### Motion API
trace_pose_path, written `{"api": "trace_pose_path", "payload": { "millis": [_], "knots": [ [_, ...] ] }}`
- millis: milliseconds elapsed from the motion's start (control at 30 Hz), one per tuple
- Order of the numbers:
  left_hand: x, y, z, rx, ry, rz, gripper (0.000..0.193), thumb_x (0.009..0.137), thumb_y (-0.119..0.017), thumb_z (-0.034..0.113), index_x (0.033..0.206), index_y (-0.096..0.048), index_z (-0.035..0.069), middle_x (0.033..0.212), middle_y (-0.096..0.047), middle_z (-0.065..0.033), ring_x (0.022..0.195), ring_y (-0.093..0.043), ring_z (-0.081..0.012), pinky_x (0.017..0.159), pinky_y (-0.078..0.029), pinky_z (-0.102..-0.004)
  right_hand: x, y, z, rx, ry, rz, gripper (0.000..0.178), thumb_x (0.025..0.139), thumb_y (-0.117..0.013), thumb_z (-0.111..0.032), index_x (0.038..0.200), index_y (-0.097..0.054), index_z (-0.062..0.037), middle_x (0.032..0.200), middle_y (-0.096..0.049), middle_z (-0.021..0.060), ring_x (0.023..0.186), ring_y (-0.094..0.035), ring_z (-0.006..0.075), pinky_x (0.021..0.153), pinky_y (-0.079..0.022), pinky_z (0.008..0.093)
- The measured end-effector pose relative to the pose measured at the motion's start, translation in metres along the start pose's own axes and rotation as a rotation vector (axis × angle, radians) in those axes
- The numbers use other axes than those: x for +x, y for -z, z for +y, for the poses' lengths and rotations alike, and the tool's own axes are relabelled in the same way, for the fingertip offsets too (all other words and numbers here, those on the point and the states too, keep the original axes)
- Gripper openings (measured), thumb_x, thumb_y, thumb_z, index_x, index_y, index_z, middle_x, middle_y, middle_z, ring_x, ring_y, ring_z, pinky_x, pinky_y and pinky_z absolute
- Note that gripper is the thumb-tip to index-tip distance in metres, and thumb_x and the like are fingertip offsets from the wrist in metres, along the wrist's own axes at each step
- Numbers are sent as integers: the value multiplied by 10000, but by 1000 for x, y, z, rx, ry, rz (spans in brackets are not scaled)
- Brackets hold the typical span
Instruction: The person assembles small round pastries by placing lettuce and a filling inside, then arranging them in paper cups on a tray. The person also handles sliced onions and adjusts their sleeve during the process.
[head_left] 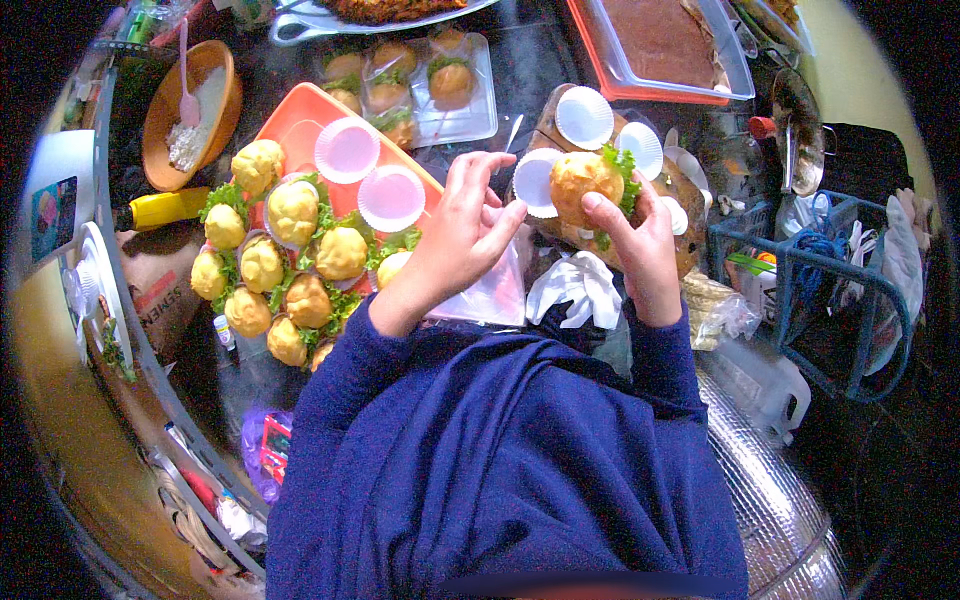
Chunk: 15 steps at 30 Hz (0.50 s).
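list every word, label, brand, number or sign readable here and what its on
Brown sack at left: large dark lettering, clear in part, but I won't copy it out.
Small white bottle: label too small to read.
Red packet, lower left: any print is too blurred to read.
I can make out no other readable text.
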<state>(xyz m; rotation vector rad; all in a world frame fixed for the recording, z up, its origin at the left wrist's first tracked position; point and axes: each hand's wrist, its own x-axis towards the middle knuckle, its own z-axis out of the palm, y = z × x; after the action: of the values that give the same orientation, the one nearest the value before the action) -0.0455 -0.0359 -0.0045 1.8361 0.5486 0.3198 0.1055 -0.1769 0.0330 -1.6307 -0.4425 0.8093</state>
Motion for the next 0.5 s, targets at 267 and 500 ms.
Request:
{"api": "trace_pose_path", "payload": {
  "millis": [267,500],
  "knots": [
    [33,-6,-17,109,79,-18,256,865,-633,228,923,-553,-8,826,-574,-157,725,-587,-287,645,-489,-384,14,-7,18,-398,119,18,595,729,-802,-303,1136,-606,84,1043,-662,186,972,-653,245,855,-509,343],
    [23,-11,-15,-33,125,94,187,872,-634,168,878,-556,-2,798,-608,-123,691,-616,-182,621,-507,-308,6,-16,7,-607,279,17,479,773,-772,-219,1136,-602,44,1063,-669,140,964,-656,199,871,-504,315]
  ]
}}
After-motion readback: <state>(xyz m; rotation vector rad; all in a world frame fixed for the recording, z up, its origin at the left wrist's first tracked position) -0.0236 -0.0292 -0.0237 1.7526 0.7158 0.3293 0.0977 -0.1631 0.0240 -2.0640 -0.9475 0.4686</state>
